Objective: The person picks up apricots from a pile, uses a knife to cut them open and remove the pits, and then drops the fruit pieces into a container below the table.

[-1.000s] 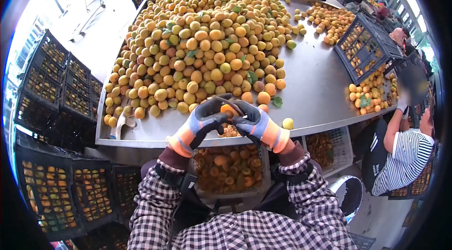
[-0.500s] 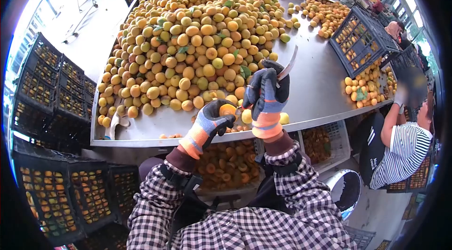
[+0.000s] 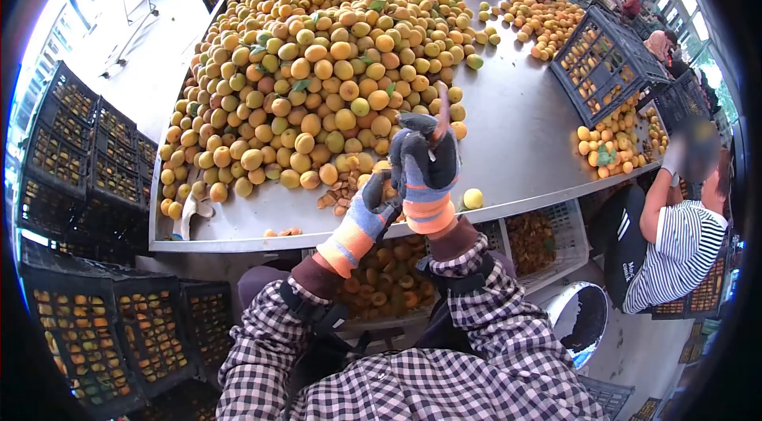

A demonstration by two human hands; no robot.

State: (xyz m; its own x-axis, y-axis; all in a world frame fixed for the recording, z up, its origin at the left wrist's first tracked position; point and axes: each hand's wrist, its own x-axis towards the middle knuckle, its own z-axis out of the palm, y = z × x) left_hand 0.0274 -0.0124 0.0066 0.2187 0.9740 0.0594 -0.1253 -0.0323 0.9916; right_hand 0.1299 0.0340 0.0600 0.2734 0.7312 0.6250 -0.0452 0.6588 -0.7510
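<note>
R fingers (image 3: 413,153) nearer L (image 3: 370,207), around knife (image 3: 442,113)

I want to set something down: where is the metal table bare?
On the grey metal table, the widest patch lies between heaped yellow-orange round fruit and the black plastic crate. Smaller: right of the white curved object. Crowded: under the heap.
</note>
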